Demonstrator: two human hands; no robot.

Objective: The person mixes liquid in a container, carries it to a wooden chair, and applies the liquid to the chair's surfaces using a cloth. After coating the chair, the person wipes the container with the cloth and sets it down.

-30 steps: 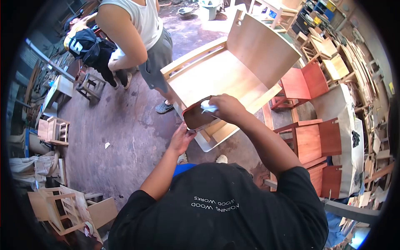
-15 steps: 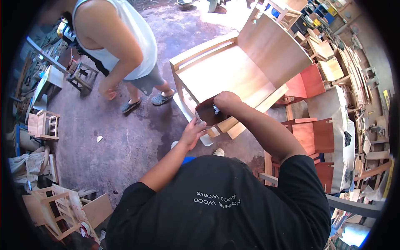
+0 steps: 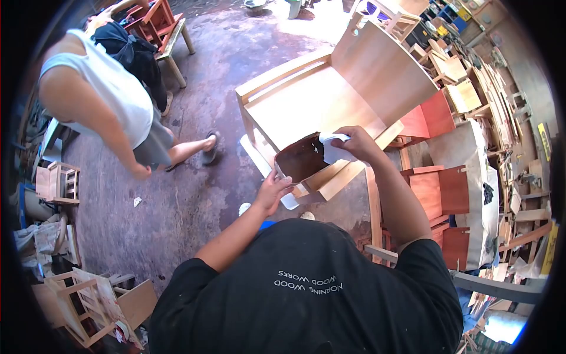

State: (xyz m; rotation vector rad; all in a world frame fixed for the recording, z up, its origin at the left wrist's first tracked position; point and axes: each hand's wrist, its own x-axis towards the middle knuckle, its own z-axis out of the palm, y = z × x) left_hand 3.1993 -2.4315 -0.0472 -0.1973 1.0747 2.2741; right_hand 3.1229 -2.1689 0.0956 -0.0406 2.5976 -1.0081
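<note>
My left hand [image 3: 273,190] grips the lower edge of a small dark-brown stained wooden panel [image 3: 301,158], holding it tilted up in front of me. At the panel's right edge my right hand [image 3: 358,143] clutches a white cloth [image 3: 331,147] pressed to the wood. Behind and under the panel stands a large unfinished pale wood chair [image 3: 330,94].
A person in a white top [image 3: 109,97] bends over at the left, walking on the stained concrete floor [image 3: 194,189]. Red-stained chairs [image 3: 439,189] stand to the right, wood parts are piled along the far right, and small wooden frames [image 3: 88,295] lie at the lower left.
My right hand with the cloth has slid right, off the panel's face to its right edge. The person in white has moved left and further away. My left hand keeps its hold.
</note>
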